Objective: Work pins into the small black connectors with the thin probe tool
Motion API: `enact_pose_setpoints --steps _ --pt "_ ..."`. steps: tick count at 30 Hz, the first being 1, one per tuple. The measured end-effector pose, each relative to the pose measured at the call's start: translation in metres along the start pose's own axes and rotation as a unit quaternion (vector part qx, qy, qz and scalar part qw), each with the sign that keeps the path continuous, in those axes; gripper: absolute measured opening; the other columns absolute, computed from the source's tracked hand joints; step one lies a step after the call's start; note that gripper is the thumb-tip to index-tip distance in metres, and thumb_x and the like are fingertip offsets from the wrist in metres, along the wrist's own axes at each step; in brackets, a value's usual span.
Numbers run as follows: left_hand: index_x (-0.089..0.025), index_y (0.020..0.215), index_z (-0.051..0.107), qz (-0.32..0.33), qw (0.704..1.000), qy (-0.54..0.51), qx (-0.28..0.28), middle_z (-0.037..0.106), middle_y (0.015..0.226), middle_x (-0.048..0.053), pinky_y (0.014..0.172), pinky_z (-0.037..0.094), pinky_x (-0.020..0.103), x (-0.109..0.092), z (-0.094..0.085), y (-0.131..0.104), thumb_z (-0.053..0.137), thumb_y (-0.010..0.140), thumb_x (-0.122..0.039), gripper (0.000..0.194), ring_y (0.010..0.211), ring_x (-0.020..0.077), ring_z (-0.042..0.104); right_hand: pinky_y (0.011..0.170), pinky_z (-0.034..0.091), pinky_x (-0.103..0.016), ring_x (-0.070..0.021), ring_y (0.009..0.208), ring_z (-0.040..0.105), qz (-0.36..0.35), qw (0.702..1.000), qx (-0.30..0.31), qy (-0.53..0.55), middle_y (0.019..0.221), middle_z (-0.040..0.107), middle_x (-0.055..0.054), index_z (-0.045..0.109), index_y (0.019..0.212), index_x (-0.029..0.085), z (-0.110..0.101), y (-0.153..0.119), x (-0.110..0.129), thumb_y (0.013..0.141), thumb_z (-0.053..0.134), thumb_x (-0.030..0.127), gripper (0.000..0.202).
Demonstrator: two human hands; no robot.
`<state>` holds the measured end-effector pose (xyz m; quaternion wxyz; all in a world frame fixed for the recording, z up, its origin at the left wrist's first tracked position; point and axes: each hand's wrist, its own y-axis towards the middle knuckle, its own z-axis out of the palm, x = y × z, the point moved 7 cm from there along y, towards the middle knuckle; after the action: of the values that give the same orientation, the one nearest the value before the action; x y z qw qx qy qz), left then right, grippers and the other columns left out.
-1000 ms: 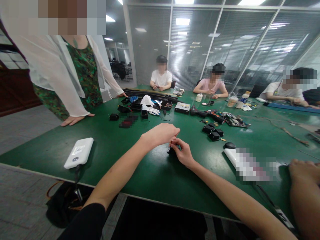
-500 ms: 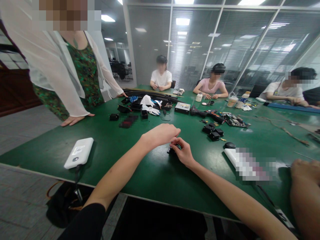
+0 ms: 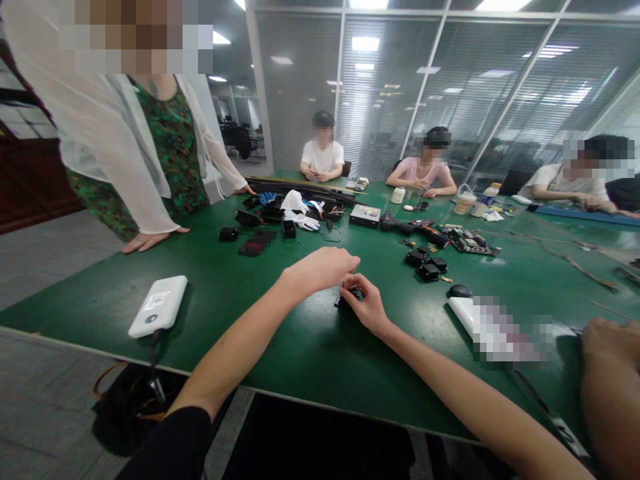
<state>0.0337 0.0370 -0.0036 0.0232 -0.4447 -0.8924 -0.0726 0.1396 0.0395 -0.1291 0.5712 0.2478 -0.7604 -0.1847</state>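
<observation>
A small black part (image 3: 341, 301) rests low over the green table in front of me, mostly hidden behind my fingers. My right hand (image 3: 369, 305) holds it from the right, with thumb and fingers closed on it. Arched over its far side, my left hand (image 3: 327, 267) is bent at the wrist with curled fingers meeting the right fingertips. What the left fingers pinch is hidden by the hand. Closest to my hands on the right lie several black plastic boxes (image 3: 429, 272).
A white power bank (image 3: 159, 307) lies left, another white device (image 3: 463, 313) right, beside a co-worker's arm (image 3: 607, 380). Farther back are white gloves (image 3: 303, 220), a metal box (image 3: 365, 215), a power drill (image 3: 400, 223) and a circuit board (image 3: 470, 240). Someone leans on the green table (image 3: 90, 300) at left.
My hands stay in nearly the same place around the black part, with only slight finger movement. The person standing at left has shifted slightly.
</observation>
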Motion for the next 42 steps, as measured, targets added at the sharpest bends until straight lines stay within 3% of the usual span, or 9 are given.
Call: enact_pose_setpoints --steps 17,25,30,42 --pt "-0.014 0.102 0.066 -0.006 1.0 0.014 0.002 0.074 0.096 0.012 0.074 0.048 0.03 -0.002 -0.002 -0.001 0.059 0.095 -0.025 0.015 0.089 0.0246 0.071 0.08 0.051 -0.033 -0.0201 0.085 0.064 -0.003 1.0 0.021 -0.011 0.092 0.067 -0.004 0.06 0.09 0.022 0.003 -0.001 0.004 0.097 0.061 0.033 0.012" --pt "-0.015 0.102 0.066 -0.003 1.0 0.001 -0.002 0.074 0.094 0.011 0.072 0.048 0.03 0.0 -0.001 -0.001 0.06 0.095 -0.027 0.015 0.087 0.0237 0.071 0.08 0.055 -0.033 -0.0197 0.084 0.064 -0.001 1.0 -0.002 -0.007 0.091 0.068 -0.004 0.065 0.098 0.023 -0.001 -0.001 0.001 0.09 0.07 0.034 0.015" --pt "-0.015 0.101 0.067 -0.002 1.0 0.005 -0.004 0.074 0.094 0.011 0.071 0.047 0.03 -0.002 -0.003 -0.002 0.059 0.096 -0.028 0.016 0.087 0.0248 0.071 0.078 0.054 -0.033 -0.0193 0.081 0.064 0.006 1.0 -0.017 -0.006 0.088 0.067 -0.003 0.063 0.091 0.022 -0.002 -0.002 -0.004 0.09 0.071 0.034 0.015" --pt "-0.015 0.101 0.067 -0.003 1.0 0.005 -0.001 0.074 0.094 0.012 0.07 0.047 0.03 -0.001 -0.003 -0.002 0.059 0.095 -0.026 0.015 0.086 0.0244 0.071 0.08 0.053 -0.034 -0.02 0.082 0.063 -0.005 1.0 0.016 -0.013 0.09 0.069 -0.004 0.063 0.088 0.022 0.001 -0.001 0.006 0.095 0.062 0.033 0.013"
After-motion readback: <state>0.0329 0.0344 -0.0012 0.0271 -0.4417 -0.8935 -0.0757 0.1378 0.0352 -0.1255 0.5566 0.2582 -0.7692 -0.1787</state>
